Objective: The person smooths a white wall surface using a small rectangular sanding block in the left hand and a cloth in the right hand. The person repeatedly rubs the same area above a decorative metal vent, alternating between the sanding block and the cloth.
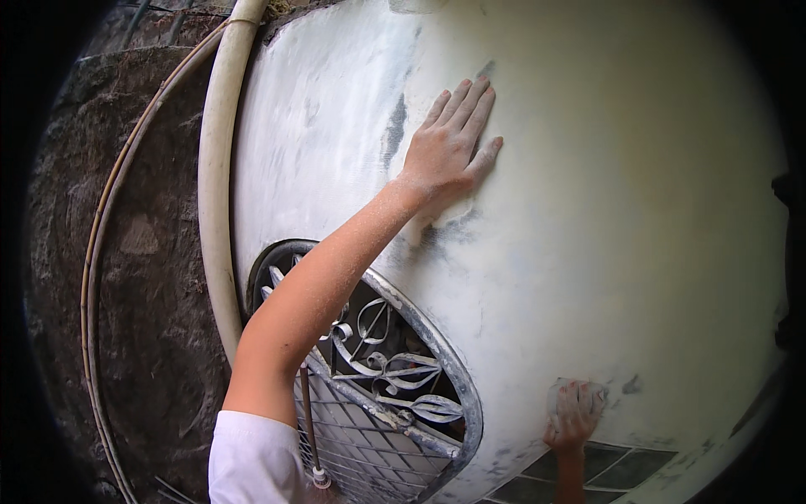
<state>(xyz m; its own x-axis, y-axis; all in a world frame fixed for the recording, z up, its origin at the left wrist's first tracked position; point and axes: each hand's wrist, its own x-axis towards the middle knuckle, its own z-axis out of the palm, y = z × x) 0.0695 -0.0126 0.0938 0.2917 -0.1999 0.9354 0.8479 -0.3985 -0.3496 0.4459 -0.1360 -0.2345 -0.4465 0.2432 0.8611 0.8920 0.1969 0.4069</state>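
My left hand (449, 143) lies flat against the white wall (604, 218), its fingers stretched out and dusted with pale powder. Grey patches mark the wall around it. Lower on the right, my right hand (573, 416) presses a grey piece of sandpaper (599, 393) to the wall surface. Its fingers bend over the sheet, and most of the sheet is hidden beneath them. Both hands and the left forearm look dusty.
An arched opening with a scrolled metal grille (395, 370) sits below my left arm. Dark window panes (625, 466) are under my right hand. A pale pipe (217, 168) and a thin bent hose (105, 210) run along the rough dark wall (151, 277) at left.
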